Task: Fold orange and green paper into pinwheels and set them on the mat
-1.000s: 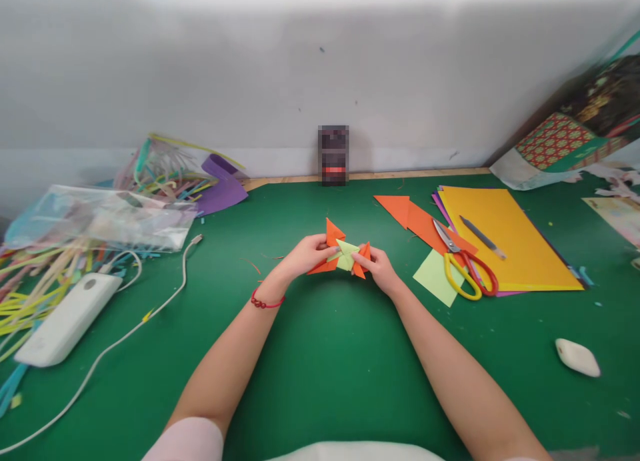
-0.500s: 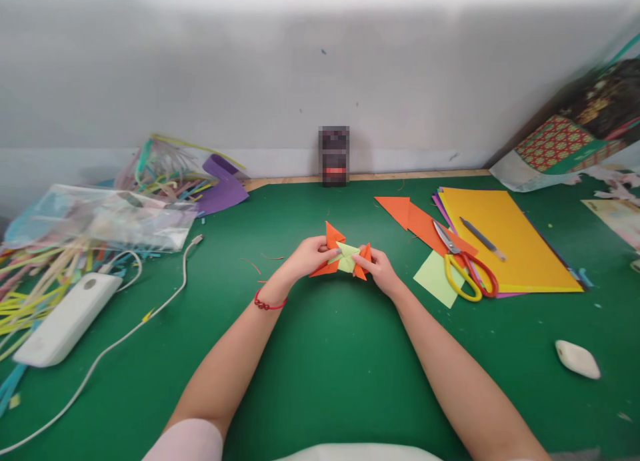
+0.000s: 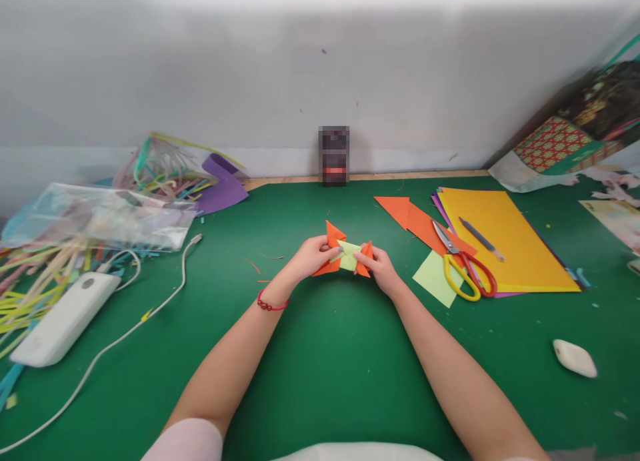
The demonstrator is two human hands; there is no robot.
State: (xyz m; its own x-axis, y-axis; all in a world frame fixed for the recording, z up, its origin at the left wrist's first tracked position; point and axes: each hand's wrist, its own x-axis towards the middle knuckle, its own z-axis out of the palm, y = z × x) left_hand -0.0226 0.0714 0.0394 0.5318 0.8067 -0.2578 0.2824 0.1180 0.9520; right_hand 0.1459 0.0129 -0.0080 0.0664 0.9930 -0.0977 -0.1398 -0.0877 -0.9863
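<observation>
A folded paper piece (image 3: 349, 257), pale green at the centre with orange points, is held between the person's two hands; I can't tell whether it touches the green tabletop (image 3: 345, 367) beneath. The left hand (image 3: 313, 254) pinches the piece at its left end, thumb pressing on the green part, and an orange point sticks up just beyond those fingers. The right hand (image 3: 383, 271) grips the other end, its thumb also on the green. I see a red beaded bracelet (image 3: 271, 306) around the left wrist, and a few thin orange snippets (image 3: 253, 265) lying just left of that hand.

Near the right hand, to its right, lies a pale-green paper square (image 3: 431, 278); scissors (image 3: 453, 249) with one yellow and one red handle overlap it. Their blades cross an orange paper strip (image 3: 425, 231) that reaches to a spot beyond the hand. Farther right, a slim grey pen-like tool (image 3: 480, 237) rests on a stack of yellow sheets (image 3: 525, 247). Well off to the right and closer to the person is a small white rounded case (image 3: 575, 358).

Well left of the left hand, a white cable (image 3: 120, 341) curves past a white power bank (image 3: 65, 321). Straight beyond both hands, a dark upright object (image 3: 334, 151) stands by the wall (image 3: 225, 61), its details blurred.
</observation>
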